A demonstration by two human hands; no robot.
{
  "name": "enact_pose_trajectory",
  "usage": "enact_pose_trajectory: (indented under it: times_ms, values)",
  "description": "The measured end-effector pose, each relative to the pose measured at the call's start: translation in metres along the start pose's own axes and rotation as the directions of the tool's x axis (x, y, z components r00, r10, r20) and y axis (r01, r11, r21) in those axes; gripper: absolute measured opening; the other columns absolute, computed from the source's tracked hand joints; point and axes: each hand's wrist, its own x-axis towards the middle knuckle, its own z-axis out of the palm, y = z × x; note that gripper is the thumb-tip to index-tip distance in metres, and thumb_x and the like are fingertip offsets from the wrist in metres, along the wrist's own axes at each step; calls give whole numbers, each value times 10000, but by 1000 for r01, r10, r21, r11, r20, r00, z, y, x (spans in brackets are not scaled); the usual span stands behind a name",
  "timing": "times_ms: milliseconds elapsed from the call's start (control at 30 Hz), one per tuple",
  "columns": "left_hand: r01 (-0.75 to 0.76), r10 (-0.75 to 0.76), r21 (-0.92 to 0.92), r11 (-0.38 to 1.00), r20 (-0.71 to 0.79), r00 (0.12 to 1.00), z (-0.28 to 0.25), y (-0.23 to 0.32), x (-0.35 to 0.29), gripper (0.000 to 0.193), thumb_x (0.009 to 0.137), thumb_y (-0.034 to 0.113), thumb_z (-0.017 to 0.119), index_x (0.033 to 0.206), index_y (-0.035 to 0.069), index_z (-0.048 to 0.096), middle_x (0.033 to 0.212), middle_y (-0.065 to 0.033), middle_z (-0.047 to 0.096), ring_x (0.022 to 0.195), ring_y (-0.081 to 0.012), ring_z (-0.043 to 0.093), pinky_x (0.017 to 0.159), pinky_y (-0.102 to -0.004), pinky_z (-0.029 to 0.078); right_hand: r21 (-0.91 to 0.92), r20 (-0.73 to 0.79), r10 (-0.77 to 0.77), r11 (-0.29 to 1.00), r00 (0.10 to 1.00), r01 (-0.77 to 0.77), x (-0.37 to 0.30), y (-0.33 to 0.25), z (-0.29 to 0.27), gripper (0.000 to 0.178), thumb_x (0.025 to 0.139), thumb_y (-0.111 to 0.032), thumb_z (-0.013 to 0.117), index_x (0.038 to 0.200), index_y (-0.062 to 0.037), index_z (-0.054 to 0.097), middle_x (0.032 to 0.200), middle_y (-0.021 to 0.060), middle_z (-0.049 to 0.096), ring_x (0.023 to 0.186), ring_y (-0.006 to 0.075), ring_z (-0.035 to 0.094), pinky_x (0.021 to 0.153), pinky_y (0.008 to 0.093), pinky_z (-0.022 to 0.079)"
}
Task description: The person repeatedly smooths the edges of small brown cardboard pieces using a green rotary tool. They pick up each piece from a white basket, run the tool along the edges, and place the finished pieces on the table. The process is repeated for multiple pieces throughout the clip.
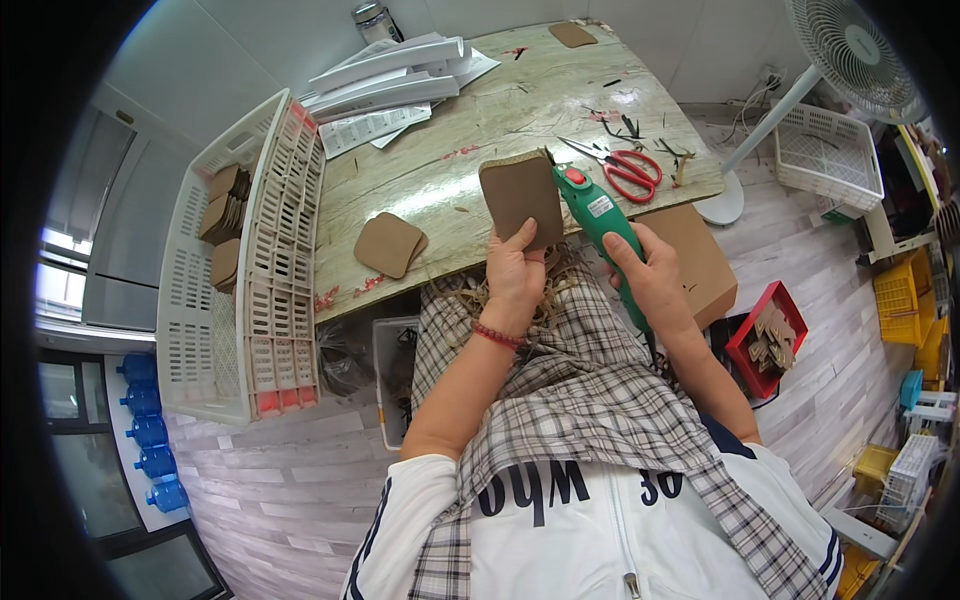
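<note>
L hand w/ brn pad; R hand w/ grn handheld tool.

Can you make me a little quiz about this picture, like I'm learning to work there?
1. What does the right hand hold?
(a) a white plastic crate
(b) a green handheld tool with a red part
(c) a tall white fan
2. True or false: the red-handled metal scissors lie on the wood-patterned table.
3. Fill in: the left hand holds a round-cornered slab coloured ___.

Key: 1 b; 2 true; 3 brown.
</note>
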Motion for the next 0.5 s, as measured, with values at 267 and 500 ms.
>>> enact_pose_trajectory:
  times_ms: [267, 500]
  values:
    - [-40, -14, 383, 923, 136, 991, -29, 57, 9, 314, 826, -111, 624, 1108, 26, 644, 1023, -69, 696, 917, -163, 673, 808, -305, 569, -102, 128, 52, 994, 990, -39, -12, -1, -23, 329, 917, -275, 657, 1048, 25, 630, 704, 6, 574, 588, 58, 518, 539, 231, 431]
    - [44, -184, 595, 802, 177, 967, -34, 93, 5, 370, 818, -118, 619, 1165, 9, 628, 1054, -75, 691, 918, -145, 667, 803, -281, 552, -136, 216, 69, 990, 974, -40, -23, 5, -31, 350, 906, -297, 665, 1041, 23, 634, 750, 9, 579, 615, 57, 527, 558, 224, 444]
